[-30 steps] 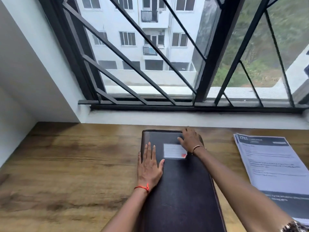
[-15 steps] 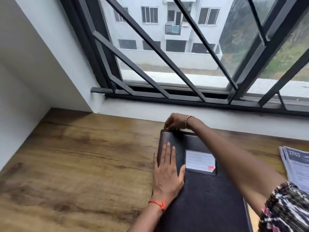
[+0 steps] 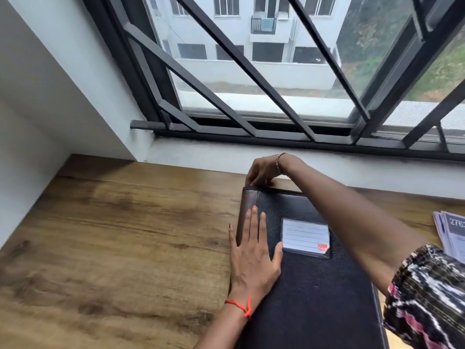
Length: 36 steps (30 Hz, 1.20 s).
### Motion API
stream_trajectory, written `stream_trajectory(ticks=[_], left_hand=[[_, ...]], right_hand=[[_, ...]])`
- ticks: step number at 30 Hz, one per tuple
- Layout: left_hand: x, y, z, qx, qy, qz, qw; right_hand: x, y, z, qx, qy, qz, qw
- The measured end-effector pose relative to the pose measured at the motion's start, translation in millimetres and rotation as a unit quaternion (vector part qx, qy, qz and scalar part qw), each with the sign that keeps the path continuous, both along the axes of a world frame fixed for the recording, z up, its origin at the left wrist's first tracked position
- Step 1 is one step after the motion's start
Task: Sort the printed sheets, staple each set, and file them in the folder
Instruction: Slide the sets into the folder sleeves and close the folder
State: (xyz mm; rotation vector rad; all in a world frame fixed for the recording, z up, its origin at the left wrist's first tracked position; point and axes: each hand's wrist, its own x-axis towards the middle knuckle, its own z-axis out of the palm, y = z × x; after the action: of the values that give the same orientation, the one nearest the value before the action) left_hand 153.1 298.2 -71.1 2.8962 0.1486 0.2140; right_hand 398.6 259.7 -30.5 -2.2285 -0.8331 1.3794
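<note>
Wooden desk [image 3: 113, 235] below barred window [image 3: 276, 79]: left hand [image 3: 253, 258], fingers [image 3: 254, 222] straight, on folder [image 3: 314, 285]; right hand [image 3: 263, 170] grips its edge.

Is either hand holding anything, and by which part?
The right hand grips the folder at its far edge, near the spine corner; the left hand only rests flat on the cover.

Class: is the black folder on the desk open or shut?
Shut. The folder lies flat with its cover down, label up; the left hand rests flat on it.
</note>
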Motion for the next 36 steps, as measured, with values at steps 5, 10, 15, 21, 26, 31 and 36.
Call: stream_trajectory(ticks=[5,10,15,21,26,31,36], left_hand=[[0.0,0.5,0.6,-0.002,-0.001,0.001,1.000],[-0.5,0.1,0.4,-0.002,0.003,0.000,1.000],[-1.0,-0.3,0.6,-0.001,0.001,-0.001,1.000],[-0.7,0.0,0.8,-0.001,0.004,0.001,1.000],[-0.7,0.2,0.2,0.003,0.007,0.005,1.000],[-1.1,0.3,0.2,0.001,0.000,0.005,1.000],[-0.6,0.3,-0.3,-0.001,-0.006,0.007,1.000]], right_hand=[[-1.1,-8.1,0.0,0.017,-0.016,0.002,1.000],[0.8,-25.5,-1.8,-0.004,0.005,0.001,1.000],[0.7,-43.7,2.5,-0.030,0.025,-0.012,0.999],[3.2,-58.1,9.8,-0.090,0.032,0.004,0.995],[7.2,-73.5,11.9,-0.140,0.009,0.033,0.990],[7.8,-105.0,15.8,-0.162,0.024,0.014,0.986],[1.8,-142.3,15.8,-0.121,0.057,-0.060,0.989]])
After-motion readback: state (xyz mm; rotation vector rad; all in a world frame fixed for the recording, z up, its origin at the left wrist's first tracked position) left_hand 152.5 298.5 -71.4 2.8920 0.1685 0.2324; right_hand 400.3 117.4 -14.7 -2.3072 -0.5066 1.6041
